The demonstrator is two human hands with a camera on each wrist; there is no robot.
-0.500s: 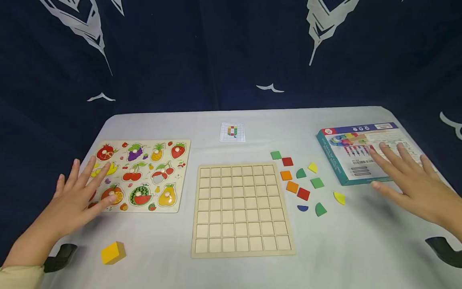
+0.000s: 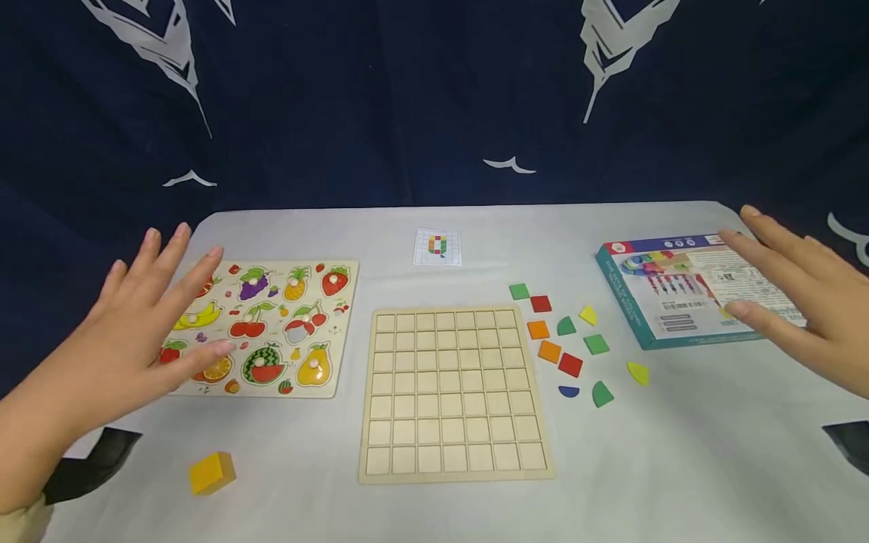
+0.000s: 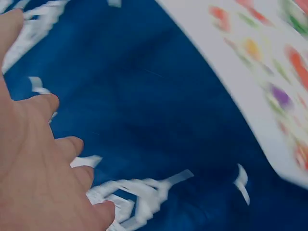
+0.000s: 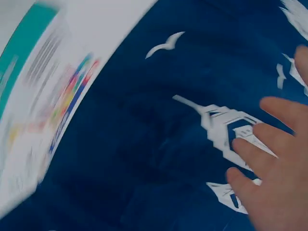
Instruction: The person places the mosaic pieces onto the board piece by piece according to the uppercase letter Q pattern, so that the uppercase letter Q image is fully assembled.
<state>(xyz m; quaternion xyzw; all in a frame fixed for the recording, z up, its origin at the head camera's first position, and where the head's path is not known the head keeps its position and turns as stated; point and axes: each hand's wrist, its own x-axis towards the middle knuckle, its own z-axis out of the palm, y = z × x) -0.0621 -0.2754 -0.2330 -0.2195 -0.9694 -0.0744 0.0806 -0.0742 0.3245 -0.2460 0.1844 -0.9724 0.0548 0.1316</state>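
My left hand [image 2: 139,324], fingers spread, hovers above the left part of the fruit puzzle board [image 2: 292,302] and holds nothing. On the other side my right hand [image 2: 808,294] is raised over the right end of the teal-edged box [image 2: 679,302], its fingers apart and nothing in them. Between the hands lies a wooden grid board [image 2: 451,392] with bare square cells. Beside it are scattered flat pieces, among them a red square [image 2: 570,365], an orange square [image 2: 549,351], a green quarter circle [image 2: 601,394] and a blue half circle [image 2: 569,391].
A small card [image 2: 437,247] with a coloured grid pattern lies at the back of the white table [image 2: 305,452]. A yellow block [image 2: 212,473] sits at the front left. Behind the table hangs a dark blue curtain [image 2: 407,105] with white prints.
Both hands have risen, with their fingertips now farther up the view. The right hand has also shifted rightward, uncovering more of the box. Objects on the table stay put.
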